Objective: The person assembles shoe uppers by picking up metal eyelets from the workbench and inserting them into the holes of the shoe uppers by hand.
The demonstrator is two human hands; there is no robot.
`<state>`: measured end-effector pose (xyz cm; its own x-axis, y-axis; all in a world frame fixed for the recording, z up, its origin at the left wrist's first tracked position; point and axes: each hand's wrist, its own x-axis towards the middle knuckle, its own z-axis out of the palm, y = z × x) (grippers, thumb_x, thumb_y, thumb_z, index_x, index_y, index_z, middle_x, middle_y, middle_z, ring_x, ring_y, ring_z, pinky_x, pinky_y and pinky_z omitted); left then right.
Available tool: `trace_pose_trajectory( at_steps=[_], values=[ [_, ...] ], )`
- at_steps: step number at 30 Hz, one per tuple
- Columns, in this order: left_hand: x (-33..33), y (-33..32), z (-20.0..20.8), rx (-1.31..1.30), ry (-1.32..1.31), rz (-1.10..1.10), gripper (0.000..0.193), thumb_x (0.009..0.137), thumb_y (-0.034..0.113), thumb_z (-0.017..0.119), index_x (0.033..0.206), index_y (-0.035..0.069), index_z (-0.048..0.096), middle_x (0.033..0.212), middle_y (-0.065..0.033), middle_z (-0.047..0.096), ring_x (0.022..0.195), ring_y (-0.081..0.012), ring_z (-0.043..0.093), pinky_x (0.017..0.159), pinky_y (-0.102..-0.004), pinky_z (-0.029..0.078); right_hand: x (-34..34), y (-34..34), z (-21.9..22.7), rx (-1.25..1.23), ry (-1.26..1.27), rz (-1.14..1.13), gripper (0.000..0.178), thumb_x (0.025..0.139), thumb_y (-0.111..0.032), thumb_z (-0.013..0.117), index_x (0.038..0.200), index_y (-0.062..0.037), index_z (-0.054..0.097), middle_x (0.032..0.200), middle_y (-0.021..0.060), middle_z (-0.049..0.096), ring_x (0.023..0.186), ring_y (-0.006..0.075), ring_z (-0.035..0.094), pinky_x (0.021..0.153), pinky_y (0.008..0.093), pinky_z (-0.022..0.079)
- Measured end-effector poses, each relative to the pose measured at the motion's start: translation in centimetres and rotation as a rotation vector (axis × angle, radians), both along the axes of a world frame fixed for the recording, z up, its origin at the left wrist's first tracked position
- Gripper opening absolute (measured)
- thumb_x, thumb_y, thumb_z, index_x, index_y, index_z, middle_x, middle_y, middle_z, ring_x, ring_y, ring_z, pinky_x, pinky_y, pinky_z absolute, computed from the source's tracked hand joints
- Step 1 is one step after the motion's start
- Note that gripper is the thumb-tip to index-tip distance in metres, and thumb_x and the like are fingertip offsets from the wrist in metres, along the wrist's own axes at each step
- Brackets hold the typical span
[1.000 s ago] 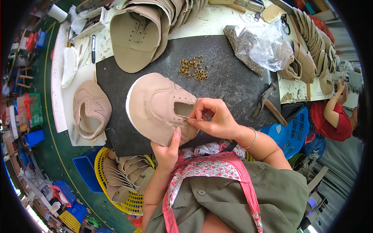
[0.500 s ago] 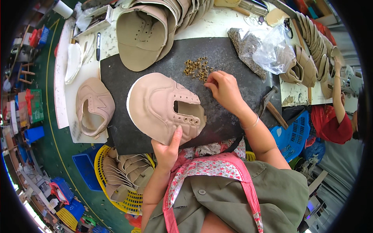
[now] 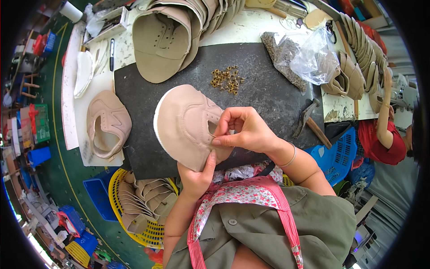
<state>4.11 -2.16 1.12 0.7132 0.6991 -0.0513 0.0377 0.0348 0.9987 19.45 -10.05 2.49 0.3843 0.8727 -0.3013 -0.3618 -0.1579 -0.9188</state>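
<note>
My left hand [image 3: 195, 178] grips a beige shoe upper [image 3: 181, 121] by its lower edge, thumb on top near the lacing holes. A white rim runs along the upper's left side. Above the lacing opening, my right hand [image 3: 245, 131] is closed in a pinch, its fingertips at the lower row of holes. Whatever the pinch holds is hidden or too small to make out, and the hand covers most of that row. Beyond the upper, a loose pile of small brass eyelets [image 3: 227, 80] lies on the black work mat [image 3: 251, 62].
A hammer [image 3: 309, 119] rests at the mat's right edge. Stacked uppers [image 3: 163, 40] stand behind, and another upper [image 3: 107, 123] sits at left. A plastic bag [image 3: 316, 58] lies back right. A yellow basket [image 3: 117, 197] holds more pieces. At far right, a person in red [image 3: 380, 141] works.
My right hand has moved from the eyelet pile down and left onto the upper's lacing holes. My left hand has shifted the upper slightly right and tilted it.
</note>
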Motion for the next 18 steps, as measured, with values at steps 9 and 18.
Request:
trace_pose_trajectory(
  at_steps=[9,18],
  values=[
    [-0.2,0.2,0.2,-0.105,0.047,0.007,0.014,0.080,0.003,0.062,0.091,-0.006,0.061,0.086,-0.0097,0.064,0.078,-0.0142,0.060,0.071,-0.0269,0.047,6.2,0.3,-3.4,-0.205,-1.096,-0.233,0.006,0.073,-0.001,0.064,0.077,-0.0022,0.059,0.076,0.0064,0.057,0.070,0.0185,0.058,0.063,0.0297,0.046],
    [-0.6,0.4,0.1,-0.153,0.068,-0.046,0.023,0.080,0.002,0.062,0.100,-0.006,0.056,0.096,-0.0085,0.060,0.087,-0.0136,0.057,0.079,-0.0272,0.044,4.9,0.1,-2.8,-0.001,-0.955,-0.277,0.009,0.070,0.006,0.061,0.075,-0.0017,0.062,0.081,0.0077,0.056,0.074,0.0205,0.056,0.066,0.0299,0.046]
  ],
)
